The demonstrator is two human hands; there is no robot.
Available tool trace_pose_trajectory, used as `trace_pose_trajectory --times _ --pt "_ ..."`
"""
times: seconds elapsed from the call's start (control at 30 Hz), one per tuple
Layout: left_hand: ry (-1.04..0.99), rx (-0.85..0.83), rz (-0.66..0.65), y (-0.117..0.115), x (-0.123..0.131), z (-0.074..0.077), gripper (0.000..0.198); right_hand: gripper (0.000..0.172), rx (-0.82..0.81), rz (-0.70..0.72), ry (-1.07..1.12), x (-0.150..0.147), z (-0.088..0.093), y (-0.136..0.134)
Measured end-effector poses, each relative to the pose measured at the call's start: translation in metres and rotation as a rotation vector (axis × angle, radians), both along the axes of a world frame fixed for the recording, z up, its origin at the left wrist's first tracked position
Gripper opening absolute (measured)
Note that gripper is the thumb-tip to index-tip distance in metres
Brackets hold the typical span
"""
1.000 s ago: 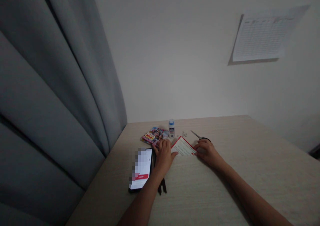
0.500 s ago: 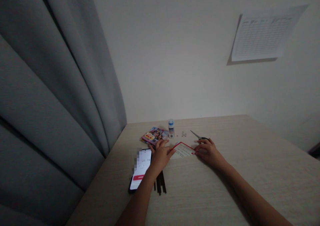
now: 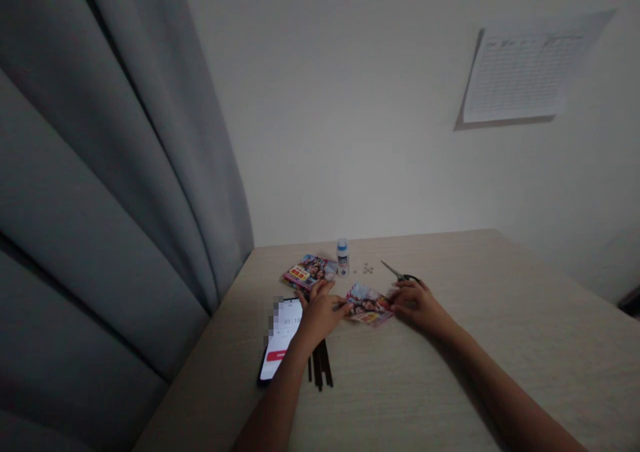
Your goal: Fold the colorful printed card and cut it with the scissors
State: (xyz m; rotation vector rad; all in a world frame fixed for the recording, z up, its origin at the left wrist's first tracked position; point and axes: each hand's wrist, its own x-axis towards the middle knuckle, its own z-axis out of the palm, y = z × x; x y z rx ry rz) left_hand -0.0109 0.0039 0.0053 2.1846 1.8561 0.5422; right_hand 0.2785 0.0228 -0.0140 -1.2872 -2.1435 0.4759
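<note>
A colourful printed paper sheet point(image 3: 369, 305) lies between my two hands, its picture side facing up. At its left edge, my left hand point(image 3: 323, 311) pinches it between thumb and finger, the other fingers spread toward the stack. My right hand point(image 3: 413, 305) grips the sheet's right edge with closed fingers. Just beyond my right hand rest scissors point(image 3: 397, 273), points toward the back left, the handles partly hidden by that hand. Behind my left hand is a stack of similar printed sheets point(image 3: 310, 271).
A glue bottle point(image 3: 343, 259) with a blue top stands behind the sheet, beside several tiny pale pieces point(image 3: 369, 269). A lit phone point(image 3: 280, 345) and dark strips point(image 3: 321, 365) lie near my left forearm. A grey curtain point(image 3: 125, 172) borders the table point(image 3: 390, 399) on the left.
The sheet has turned over: its pale text side with a red edge showed before, and now its colourful picture side shows. Both hands stay at its sides.
</note>
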Motion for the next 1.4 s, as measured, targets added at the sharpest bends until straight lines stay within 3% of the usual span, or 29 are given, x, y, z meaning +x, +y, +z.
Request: trace_pose_trajectory --times 0.2,0.43,0.67,0.8,1.03,1.4 --pt "0.075 0.029 -0.04 -0.005 -0.002 -0.002 0.043 0.006 0.027 0.042 -0.067 0.0 -0.003 0.003" --pt "0.11 0.017 -0.048 -0.012 0.006 0.002 0.047 0.018 0.164 0.033 -0.117 -0.008 -0.004 -0.002" --pt "0.112 0.134 -0.097 -0.015 0.015 -0.003 0.041 0.035 0.209 0.147 -0.179 -0.027 0.001 -0.013" --pt "0.143 0.215 -0.209 -0.016 0.027 -0.013 0.032 0.044 0.197 0.186 -0.144 -0.032 -0.007 -0.015" --pt "0.276 0.121 -0.239 -0.02 0.042 -0.036 0.048 0.055 0.099 0.26 -0.22 -0.035 -0.01 -0.018" --pt "0.332 0.136 -0.246 -0.026 0.033 -0.035 0.053 0.06 -0.031 0.328 -0.35 -0.02 0.001 -0.018"
